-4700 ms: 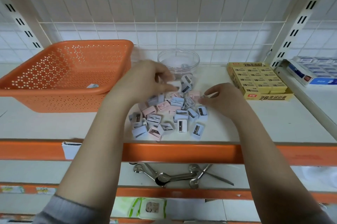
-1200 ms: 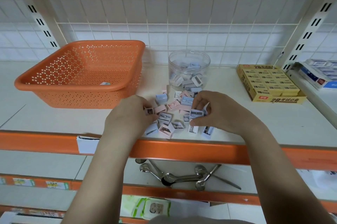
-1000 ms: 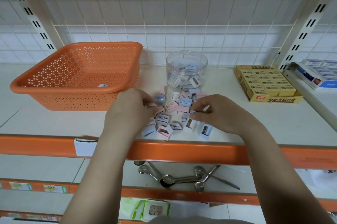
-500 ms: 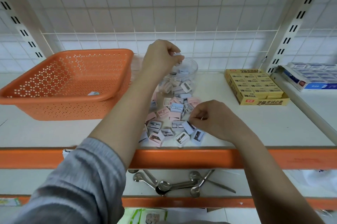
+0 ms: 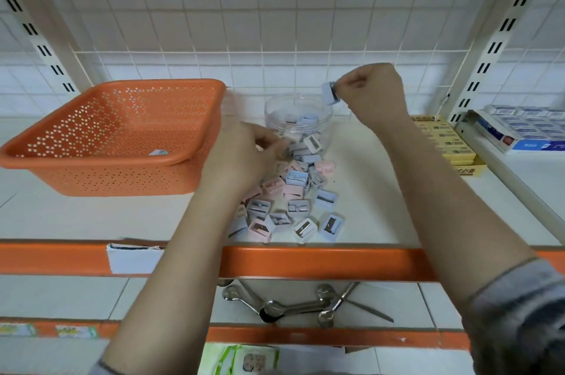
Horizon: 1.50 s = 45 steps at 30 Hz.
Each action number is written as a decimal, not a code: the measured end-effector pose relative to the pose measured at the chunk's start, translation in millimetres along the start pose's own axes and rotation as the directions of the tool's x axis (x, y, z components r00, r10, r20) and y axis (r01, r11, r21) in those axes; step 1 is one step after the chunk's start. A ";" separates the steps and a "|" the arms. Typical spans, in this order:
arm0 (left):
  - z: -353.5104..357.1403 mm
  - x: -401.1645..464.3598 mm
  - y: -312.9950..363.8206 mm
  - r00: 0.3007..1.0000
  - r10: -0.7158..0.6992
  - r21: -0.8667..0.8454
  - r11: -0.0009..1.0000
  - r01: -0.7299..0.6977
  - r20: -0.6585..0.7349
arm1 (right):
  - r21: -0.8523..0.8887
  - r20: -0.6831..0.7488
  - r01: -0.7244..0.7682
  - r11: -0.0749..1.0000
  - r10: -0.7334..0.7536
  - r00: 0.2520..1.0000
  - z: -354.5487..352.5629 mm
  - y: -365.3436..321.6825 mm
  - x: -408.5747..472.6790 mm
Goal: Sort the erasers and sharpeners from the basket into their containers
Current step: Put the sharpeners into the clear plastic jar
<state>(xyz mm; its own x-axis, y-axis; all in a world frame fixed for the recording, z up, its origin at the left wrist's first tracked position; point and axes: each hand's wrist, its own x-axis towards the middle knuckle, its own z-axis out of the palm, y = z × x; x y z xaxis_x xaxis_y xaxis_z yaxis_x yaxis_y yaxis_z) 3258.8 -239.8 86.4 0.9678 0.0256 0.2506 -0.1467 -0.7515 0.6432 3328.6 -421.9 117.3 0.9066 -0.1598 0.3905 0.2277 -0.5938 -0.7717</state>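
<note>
White tiled wall and wire grid behind, and on the white shelf (image 5: 382, 206) a pile of pastel sharpeners (image 5: 290, 200) sits between the orange basket (image 5: 116, 136) and the yellow eraser box (image 5: 449, 145). Right hand (image 5: 371, 90) is up over the clear jar (image 5: 298, 118), fingers pinched on one blue sharpener (image 5: 329, 94) just above the rim, jar already partly filled. Left hand (image 5: 241, 157) is low at the back of the pile, fingers curled, and I cannot tell whether they hold anything
</note>
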 end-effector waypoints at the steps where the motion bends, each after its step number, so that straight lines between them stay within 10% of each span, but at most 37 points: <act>1: 0.6 -9.5 -3.3 0.999 -0.014 0.013 1.000 0.014 0.045 | -0.015 0.018 0.006 1.000 -0.006 1.000 10.2 -2.0 8.1; 28: 14.5 -10.7 -13.5 0.956 0.080 0.050 0.994 -0.098 0.284 | -0.121 0.365 -0.152 0.981 0.187 0.912 -13.4 51.4 -96.5; 35: -8.9 28.8 5.6 0.986 0.147 -0.109 0.984 -0.138 0.076 | -0.116 0.432 -0.159 0.980 0.194 0.881 -14.5 52.1 -103.4; 45: 22.9 100.0 9.3 0.996 0.083 0.100 0.991 -0.085 0.021 | -0.194 0.426 -0.133 0.972 0.206 0.881 -1.2 56.4 -104.8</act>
<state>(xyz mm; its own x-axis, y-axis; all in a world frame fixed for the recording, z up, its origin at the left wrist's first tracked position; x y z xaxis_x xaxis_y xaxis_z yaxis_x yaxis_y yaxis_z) 3358.9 -259.3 100.9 0.9562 -0.0507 0.2882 -0.2072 -0.8130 0.5442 3246.1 -439.7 33.4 0.9970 0.0728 -0.0282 0.0318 -0.7090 -0.7045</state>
